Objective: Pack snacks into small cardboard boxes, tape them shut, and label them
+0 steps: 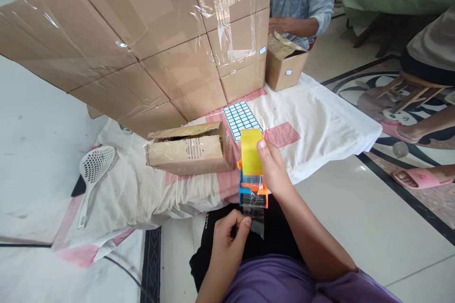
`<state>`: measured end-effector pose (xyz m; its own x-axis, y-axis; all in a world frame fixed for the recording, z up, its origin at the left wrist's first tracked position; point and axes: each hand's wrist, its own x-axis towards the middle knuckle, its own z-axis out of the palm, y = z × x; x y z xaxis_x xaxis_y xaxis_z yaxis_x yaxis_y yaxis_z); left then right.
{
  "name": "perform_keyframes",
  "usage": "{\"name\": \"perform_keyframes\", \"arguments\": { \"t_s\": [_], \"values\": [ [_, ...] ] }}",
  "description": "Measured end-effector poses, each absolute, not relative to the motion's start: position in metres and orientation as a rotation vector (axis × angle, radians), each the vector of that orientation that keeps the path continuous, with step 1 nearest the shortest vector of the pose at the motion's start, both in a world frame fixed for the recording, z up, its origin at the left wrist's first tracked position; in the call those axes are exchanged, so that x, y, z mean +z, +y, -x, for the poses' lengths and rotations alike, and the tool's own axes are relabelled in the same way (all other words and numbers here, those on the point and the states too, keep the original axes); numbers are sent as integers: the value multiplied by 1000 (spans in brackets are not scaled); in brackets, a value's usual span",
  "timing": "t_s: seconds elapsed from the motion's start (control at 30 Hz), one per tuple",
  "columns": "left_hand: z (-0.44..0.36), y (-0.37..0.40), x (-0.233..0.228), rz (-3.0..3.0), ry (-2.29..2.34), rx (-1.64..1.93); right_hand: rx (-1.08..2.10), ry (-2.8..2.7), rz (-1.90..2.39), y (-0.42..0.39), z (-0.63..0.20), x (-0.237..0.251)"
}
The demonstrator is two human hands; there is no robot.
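My right hand (272, 161) is closed around a tape dispenser (252, 191) with blue and orange plastic parts and a yellow roll of tape (251, 151). A strip of clear tape (254, 220) hangs from the dispenser toward my lap. Between thumb and finger, my left hand (231, 232) pinches the left edge of that strip. Just beyond the dispenser lies a sheet of white labels with blue borders (241, 118). To its left rests a small cardboard box (188, 154) with its top flap slightly raised.
A tall wall of taped cardboard (170, 57) stands across the back of the cloth-covered table (313, 118). Behind it on the right, a person's arm (293, 25) is beside another box (286, 68). A white slotted ladle (94, 165) lies at left. Another person sits on a stool at right.
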<state>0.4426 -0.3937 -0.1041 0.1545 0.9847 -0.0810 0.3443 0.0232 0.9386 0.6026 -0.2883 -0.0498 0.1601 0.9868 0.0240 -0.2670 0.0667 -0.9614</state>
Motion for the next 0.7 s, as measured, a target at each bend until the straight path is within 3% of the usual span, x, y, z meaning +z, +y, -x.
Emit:
{"name": "perform_keyframes", "arguments": {
  "t_s": [0.37,0.53,0.7],
  "values": [
    [-424,-358,-110,-2573,1038,1219,1524,-422,938,-302,-595,-68],
    [-424,-344,-102,-2554,866,1209,1474,-251,929,-304,-598,-68],
    [-426,-333,-99,-2129,980,1090,1145,-299,1062,-301,-601,-66]
  ]
}}
